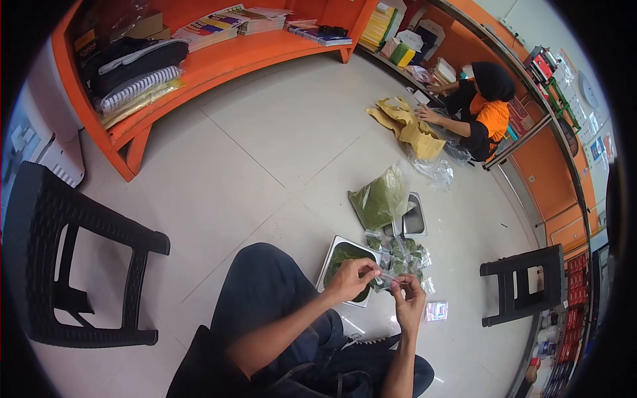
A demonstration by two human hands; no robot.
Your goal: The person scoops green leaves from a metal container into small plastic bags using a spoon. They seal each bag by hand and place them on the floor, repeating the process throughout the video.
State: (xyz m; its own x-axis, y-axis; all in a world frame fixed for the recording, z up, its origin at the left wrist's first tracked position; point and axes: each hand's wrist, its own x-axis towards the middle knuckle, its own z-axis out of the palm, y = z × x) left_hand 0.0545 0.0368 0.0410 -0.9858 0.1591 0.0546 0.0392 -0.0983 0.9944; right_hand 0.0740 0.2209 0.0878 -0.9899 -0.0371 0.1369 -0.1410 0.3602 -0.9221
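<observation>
Between my two hands is a small clear plastic bag (383,281), its top edge pinched at both ends. My left hand (352,280) grips one end, fingers closed, above a metal pan (323,270) of green dried herb. My right hand (410,302) pinches the other end. Just beyond my hands, several small filled bags (406,252) of green herb lie in a pile on the floor. Behind them stands a large clear bag (379,200) full of green herb, beside a second metal pan (416,215).
A co-worker (488,109) in orange and black crouches at the right shelves, handling yellow-brown paper (415,129). Black plastic stools stand at left (86,265) and right (524,285). An orange shelf (219,63) holds magazines and clothes. A small printed packet (436,311) lies on the floor.
</observation>
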